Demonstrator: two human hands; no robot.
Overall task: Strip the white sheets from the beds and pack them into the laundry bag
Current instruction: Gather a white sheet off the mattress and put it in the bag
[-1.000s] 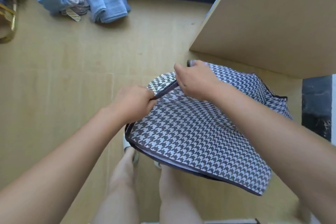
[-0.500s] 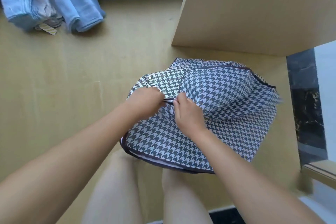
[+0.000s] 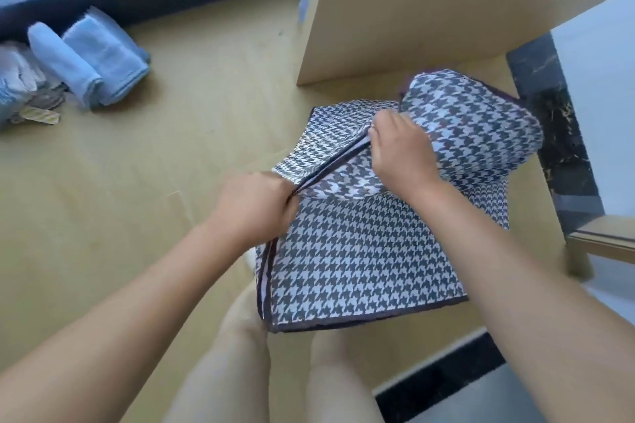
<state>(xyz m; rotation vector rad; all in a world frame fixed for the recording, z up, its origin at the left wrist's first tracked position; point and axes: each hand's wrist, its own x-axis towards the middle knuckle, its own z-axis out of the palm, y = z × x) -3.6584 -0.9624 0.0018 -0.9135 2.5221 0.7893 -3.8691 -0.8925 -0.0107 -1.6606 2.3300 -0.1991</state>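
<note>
Two hands work at one laundry bag, a flat, checked black-and-white bag edged in dark trim; it hangs in front of the person's legs, above the yellowish floor and just below the lower edge of a pale wooden panel. The left hand is clenched round the trim at the bag's near left corner, fingers curled tight on the cloth; the right hand pinches the same trimmed edge farther up, thumb and fingers closed on it, so the trim runs taut between the two hands. Beyond the right hand an upper layer of the bag lifts and folds back, blurred; the lower layer hangs flat towards the legs, its bottom edge level. Several pale blue towels, rolled and folded, lie on the floor at the far left, well apart from the bag; a dark stone strip runs down the right side beside the panel.
</note>
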